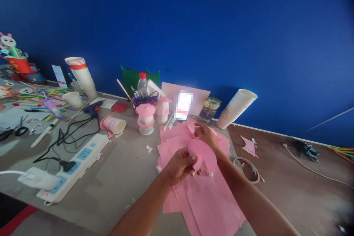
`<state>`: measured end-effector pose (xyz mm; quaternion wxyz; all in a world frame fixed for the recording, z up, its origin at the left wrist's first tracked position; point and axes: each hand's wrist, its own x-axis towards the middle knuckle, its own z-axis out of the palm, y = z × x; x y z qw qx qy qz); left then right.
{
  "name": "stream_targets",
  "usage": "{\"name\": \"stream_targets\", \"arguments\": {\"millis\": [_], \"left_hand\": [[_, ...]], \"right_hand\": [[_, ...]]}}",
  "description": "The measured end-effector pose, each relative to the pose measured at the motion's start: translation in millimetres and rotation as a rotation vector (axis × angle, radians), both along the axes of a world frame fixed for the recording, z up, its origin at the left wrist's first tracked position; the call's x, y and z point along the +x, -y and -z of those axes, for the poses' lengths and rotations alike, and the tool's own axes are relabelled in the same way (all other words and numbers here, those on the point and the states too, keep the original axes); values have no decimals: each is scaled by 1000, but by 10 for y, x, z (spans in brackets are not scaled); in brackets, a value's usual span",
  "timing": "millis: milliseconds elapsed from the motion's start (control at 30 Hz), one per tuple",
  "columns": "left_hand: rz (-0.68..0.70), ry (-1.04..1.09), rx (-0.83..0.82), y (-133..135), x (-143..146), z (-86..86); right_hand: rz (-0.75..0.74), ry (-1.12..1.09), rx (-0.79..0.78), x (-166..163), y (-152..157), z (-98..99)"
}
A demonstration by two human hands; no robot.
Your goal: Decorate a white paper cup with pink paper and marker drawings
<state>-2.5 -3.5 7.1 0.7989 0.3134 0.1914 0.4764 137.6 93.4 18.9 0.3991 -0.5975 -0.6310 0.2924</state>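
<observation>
My left hand (181,166) pinches a round pink paper disc (203,153) by its near-left edge; a wedge-shaped gap opens at the disc's lower side. Beyond it, my right hand (206,135) has its fingers curled on a pink paper piece (191,126) at the far end of the stack; its fingertips are partly hidden. Under both hands lies a spread of pink paper sheets (212,206). Left of the sheets stand two paper cups with pink cone roofs, the nearer cup (145,121) and the farther cup (162,108). Another decorated cup (116,124) lies on its side.
A white power strip (80,166) with cables and a blue glue gun (94,107) are at the left. Stacked paper cups (238,108) lean by the glass jar (210,108) near the blue wall. A tape roll (249,169) lies right of my right forearm. Scissors (16,129) rest far left.
</observation>
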Motion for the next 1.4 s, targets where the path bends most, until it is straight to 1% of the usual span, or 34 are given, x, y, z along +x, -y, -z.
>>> {"name": "stream_targets", "arguments": {"millis": [67,167,267,333,433,533,633,700,733,800,833,867,933,967,1033,1167,1267,1400], "left_hand": [[151,34,56,35,-20,-3],[302,75,84,49,-50,44],[354,93,53,46,-74,88],[346,76,15,46,-87,106],[342,54,-19,45,-101,130],[356,64,-15,39,-104,134],[334,68,-3,31,-96,103],[330,56,8,29,-90,71],[330,45,13,30,-88,54],[333,13,17,35,-86,23],[332,-3,18,38,-86,9],[330,-19,19,41,-86,-2],[329,-47,33,45,-84,-14],[328,-57,45,46,-83,-13],[333,-76,68,45,-78,3],[352,-97,67,42,-65,55],[350,-95,55,41,-60,72],[348,-73,47,38,-61,61]], "right_hand": [[-111,207,45,-168,-93,17],[-288,529,13,-411,-193,55],[-425,839,38,-619,-275,94],[-482,927,73,-734,-329,125],[-479,907,93,-848,-400,183],[-443,842,89,-867,-424,223],[-400,752,96,-778,-369,215],[-350,653,96,-667,-293,189],[-315,574,91,-600,-246,173],[-211,113,34,-456,-143,137],[-192,-66,10,-385,-91,120],[-173,-196,-12,-317,-41,105],[-135,-320,-49,-201,44,88],[-114,-330,-56,-155,76,89],[-61,-279,-35,-92,112,113],[52,12,49,-61,95,195],[59,214,67,-88,43,232],[70,362,57,-147,-56,266]]}}
